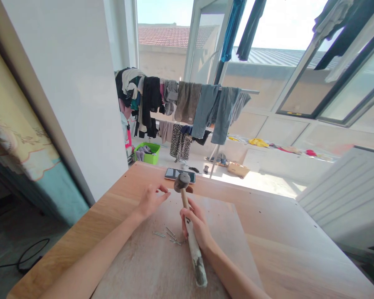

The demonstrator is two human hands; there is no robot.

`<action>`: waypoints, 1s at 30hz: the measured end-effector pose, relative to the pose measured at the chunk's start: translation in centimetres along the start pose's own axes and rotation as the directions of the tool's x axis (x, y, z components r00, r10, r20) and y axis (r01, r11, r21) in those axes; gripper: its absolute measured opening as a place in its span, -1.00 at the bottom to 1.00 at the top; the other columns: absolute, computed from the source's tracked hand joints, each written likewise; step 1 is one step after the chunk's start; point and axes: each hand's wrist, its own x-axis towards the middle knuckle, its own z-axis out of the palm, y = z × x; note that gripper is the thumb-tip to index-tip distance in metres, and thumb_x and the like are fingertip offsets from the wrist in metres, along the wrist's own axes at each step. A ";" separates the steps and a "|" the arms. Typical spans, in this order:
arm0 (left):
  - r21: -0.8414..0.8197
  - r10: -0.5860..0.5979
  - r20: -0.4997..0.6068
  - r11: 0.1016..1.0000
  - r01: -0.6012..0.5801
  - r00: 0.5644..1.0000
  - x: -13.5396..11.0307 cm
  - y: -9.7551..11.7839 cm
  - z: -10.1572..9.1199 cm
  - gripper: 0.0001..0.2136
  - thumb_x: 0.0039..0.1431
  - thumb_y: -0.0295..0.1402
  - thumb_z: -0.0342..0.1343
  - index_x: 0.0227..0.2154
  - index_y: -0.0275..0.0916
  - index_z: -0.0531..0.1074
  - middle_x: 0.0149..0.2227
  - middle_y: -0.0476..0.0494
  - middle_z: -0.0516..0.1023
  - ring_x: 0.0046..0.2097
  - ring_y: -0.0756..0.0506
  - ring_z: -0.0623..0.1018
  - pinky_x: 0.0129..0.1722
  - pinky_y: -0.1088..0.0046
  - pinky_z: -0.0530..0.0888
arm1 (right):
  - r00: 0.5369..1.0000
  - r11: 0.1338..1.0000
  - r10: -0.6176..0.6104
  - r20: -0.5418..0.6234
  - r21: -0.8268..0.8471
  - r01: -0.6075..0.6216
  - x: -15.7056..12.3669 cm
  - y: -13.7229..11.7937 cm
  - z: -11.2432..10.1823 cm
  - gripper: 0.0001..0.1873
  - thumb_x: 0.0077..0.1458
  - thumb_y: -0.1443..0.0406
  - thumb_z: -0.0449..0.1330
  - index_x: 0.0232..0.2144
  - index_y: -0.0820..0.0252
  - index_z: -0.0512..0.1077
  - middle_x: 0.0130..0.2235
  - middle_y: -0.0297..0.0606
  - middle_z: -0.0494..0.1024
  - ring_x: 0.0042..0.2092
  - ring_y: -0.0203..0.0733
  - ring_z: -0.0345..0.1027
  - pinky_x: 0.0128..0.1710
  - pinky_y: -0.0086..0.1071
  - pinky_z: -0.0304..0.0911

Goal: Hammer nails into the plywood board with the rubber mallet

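My right hand [197,226] is wrapped round the wooden handle of a hammer [187,216], whose dark head is raised near the far end of a pale wooden board [162,265]. My left hand [152,199] rests on the board just left of the hammer head, its fingertips pinched together on something too small to make out. Several loose nails [170,235] lie on the board between my two forearms.
The board lies on a wooden table [283,249]. A phone [179,174] lies at the table's far edge. Beyond stand a laundry rack full of clothes [187,104], a green basket [148,153] and open windows. A white wall [75,91] rises to the left.
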 end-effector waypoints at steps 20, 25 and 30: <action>-0.054 0.073 0.061 0.996 -0.070 0.995 -0.2 -1.0 0.6 -0.80 0.12 -0.18 0.18 -0.32 -0.18 0.61 -0.25 -0.10 0.69 -0.14 -0.18 0.61 -0.03 0.25 0.48 | 0.999 0.999 0.020 -0.039 -0.035 -0.022 -0.4 -1.0 -0.4 -0.69 0.00 0.13 0.26 -0.25 0.16 0.36 -0.52 -0.53 0.37 -0.76 -0.46 0.13 -0.82 -0.56 0.05; -0.101 0.089 0.080 0.992 -0.081 0.993 -0.3 -1.0 0.8 -0.82 0.13 -0.24 0.19 -0.30 -0.19 0.60 -0.26 -0.09 0.69 -0.18 -0.14 0.63 -0.06 0.33 0.50 | 0.999 0.999 0.031 -0.014 -0.032 -0.031 -0.8 -0.5 -0.7 -0.62 0.00 0.11 0.27 -0.17 0.18 0.37 -0.54 -0.54 0.35 -0.76 -0.44 0.15 -0.82 -0.55 0.05; -0.092 0.156 0.118 0.985 -0.146 0.981 -0.4 -1.1 0.9 -0.85 0.15 -0.30 0.18 -0.29 -0.21 0.59 -0.26 -0.09 0.68 -0.19 -0.13 0.63 -0.10 0.37 0.51 | 1.000 0.999 0.016 0.021 -0.031 -0.016 -0.9 -0.2 -0.9 -0.58 0.05 0.14 0.26 -0.06 0.17 0.37 -0.51 -0.54 0.35 -0.75 -0.45 0.15 -0.81 -0.56 0.05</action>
